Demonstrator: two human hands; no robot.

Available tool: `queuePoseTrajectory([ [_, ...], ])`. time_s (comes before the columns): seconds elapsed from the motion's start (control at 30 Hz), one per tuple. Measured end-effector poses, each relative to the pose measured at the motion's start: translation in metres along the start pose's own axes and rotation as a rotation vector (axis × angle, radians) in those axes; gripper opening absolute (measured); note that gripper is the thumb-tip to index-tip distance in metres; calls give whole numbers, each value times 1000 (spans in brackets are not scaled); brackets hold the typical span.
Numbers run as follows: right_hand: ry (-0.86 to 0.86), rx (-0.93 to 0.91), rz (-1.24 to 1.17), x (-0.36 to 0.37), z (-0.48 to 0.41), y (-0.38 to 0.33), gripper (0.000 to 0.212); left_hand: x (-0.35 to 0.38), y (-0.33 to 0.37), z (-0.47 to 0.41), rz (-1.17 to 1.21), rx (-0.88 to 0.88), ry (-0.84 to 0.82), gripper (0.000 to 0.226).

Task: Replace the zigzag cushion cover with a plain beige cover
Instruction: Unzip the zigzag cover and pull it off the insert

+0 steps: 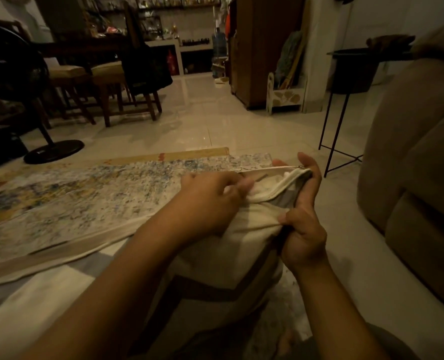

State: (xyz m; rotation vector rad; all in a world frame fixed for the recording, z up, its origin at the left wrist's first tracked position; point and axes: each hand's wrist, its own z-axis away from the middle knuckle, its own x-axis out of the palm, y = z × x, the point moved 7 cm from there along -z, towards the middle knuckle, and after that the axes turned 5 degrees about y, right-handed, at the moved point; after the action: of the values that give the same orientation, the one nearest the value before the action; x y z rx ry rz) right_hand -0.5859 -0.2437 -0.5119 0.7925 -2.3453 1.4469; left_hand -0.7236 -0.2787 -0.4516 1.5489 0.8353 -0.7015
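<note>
A cushion in a cream and grey-brown zigzag cover (223, 258) stands on the floor in front of me, its zipper edge up. The zip is open and white filling (270, 187) shows in the gap. My left hand (210, 201) pinches the cover's near edge at the opening. My right hand (303, 216) grips the right corner of the cover, fingers curled round the zipper end. A flat beige cloth (67, 252) lies to the left on the rug; whether it is the plain cover I cannot tell.
A speckled blue and yellow rug (91, 196) covers the floor on the left. A brown sofa (418, 183) stands close on the right, with a thin black metal side table (343, 120) beyond it. A fan base (54, 150) and wooden chairs (106, 89) stand further back left.
</note>
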Motion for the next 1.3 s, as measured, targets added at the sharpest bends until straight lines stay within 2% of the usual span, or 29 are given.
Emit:
queuePoseTrajectory([
  [0.1,97,-12,90,-1,-2,-2,60,2,3,-6,-190,-34,-131,51],
  [0.13,135,-26,170,-2,-3,-3,53,1,5,-7,-225,-25,-155,49],
  [0.2,156,-54,237,0,-3,-4,44,-1,9,-10,-220,-9,-134,26],
  [0.23,144,-60,215,1,-3,-5,44,-4,11,-12,-197,-7,-89,10],
  [0.27,129,-57,177,2,-2,-6,47,-6,10,-15,-183,-12,-39,8],
  [0.33,105,-42,116,3,-1,-6,54,-7,12,-16,-186,-8,41,17],
  [0.47,72,-61,85,1,-2,-6,61,-19,15,-22,-210,-10,192,17],
  [0.57,102,-91,163,-8,-3,-1,59,-43,21,-28,-287,22,336,16],
  [0.73,147,90,330,-36,-7,46,36,-76,10,-41,-270,41,456,21],
  [0.87,170,314,342,-51,-13,83,31,-89,-22,-46,-152,11,563,32],
  [0.93,141,261,340,-44,-13,78,36,-87,-29,-46,-123,9,598,22],
  [1.03,-10,-19,455,-17,-16,43,54,-76,-25,-50,-127,61,528,12],
  [1.13,-112,-192,629,8,-17,27,40,-59,-17,-49,-88,99,373,13],
  [1.2,-61,-145,622,7,-18,33,38,-46,-11,-47,-179,133,287,29],
  [1.27,-17,-61,560,0,-18,46,41,-35,-10,-45,-396,142,230,47],
  [1.3,-1,-42,553,-3,-18,50,41,-32,-10,-44,-471,145,227,47],
])
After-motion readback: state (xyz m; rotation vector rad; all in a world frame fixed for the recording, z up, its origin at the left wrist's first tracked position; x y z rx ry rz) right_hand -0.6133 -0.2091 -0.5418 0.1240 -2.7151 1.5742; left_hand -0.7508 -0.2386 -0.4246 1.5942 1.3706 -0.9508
